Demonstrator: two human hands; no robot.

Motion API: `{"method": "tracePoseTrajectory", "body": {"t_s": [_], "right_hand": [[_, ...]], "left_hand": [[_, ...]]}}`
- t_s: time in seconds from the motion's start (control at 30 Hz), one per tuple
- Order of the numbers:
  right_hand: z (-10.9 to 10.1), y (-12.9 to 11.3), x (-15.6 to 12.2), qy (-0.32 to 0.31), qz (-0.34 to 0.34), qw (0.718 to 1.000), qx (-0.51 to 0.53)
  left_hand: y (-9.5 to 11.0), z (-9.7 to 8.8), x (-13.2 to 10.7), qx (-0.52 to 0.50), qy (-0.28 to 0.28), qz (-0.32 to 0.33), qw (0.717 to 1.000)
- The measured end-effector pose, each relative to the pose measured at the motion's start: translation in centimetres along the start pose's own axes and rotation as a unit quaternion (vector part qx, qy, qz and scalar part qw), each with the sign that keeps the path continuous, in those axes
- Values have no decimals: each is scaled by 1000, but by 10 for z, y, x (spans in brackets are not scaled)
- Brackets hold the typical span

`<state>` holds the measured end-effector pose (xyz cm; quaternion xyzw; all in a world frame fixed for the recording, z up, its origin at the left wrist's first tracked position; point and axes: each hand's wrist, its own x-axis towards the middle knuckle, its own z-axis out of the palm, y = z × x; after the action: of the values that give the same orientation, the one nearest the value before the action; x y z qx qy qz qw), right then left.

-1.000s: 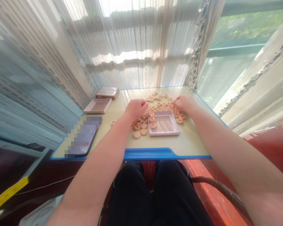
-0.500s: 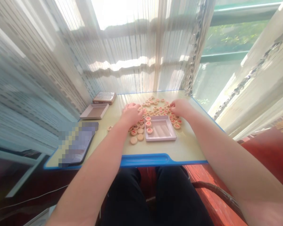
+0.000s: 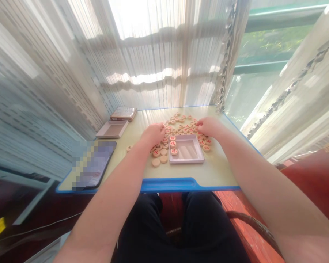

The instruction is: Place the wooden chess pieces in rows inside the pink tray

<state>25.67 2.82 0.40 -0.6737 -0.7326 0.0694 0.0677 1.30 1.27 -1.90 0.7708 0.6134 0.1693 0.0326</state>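
Note:
Round wooden Chinese chess pieces (image 3: 186, 127) with red and black characters lie spread in a loose cluster on the small table. My left hand (image 3: 154, 134) is at the cluster's left side, its fingers curled together with a piece at the fingertips. Across from it, my right hand (image 3: 208, 127) has its fingers bent and closed at the right side; what they hold, if anything, is hidden. Between my forearms sits a shallow white box (image 3: 188, 160), with three red-marked pieces (image 3: 173, 144) along its left wall. Blank-faced pieces (image 3: 163, 159) lie left of the box.
The blue-edged table (image 3: 219, 171) stands by a curtained window. On its left are a phone or tablet (image 3: 98, 166), partly pixelated, a second shallow tray (image 3: 112, 129) and a flat box (image 3: 123, 113) behind that. One stray piece (image 3: 129, 148) lies beside my left forearm.
The view has shifted slightly. My left hand has moved a little, its fingers drawn closer together at the pieces; my right hand stays at the cluster's right side. The three pieces in the box are unmoved.

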Motion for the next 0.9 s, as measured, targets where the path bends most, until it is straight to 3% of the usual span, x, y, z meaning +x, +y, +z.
{"method": "tracePoseTrajectory", "body": {"t_s": [0.27, 0.4, 0.53, 0.67, 0.9], "right_hand": [[3, 1, 3, -2, -8, 1000, -21], [1, 0, 0, -17, -18, 1000, -17], [-1, -2, -1, -30, -8, 999, 11], [1, -5, -1, -13, 10, 1000, 8], [6, -5, 2, 8, 4, 1000, -9]], "left_hand": [[-1, 1, 0, -1, 9, 3, 1000], [-4, 3, 2, -38, 7, -26, 999], [-10, 6, 6, -112, 46, -50, 991], [-18, 8, 9, -234, 97, -96, 963], [-27, 11, 18, -408, 111, -163, 892]]}}
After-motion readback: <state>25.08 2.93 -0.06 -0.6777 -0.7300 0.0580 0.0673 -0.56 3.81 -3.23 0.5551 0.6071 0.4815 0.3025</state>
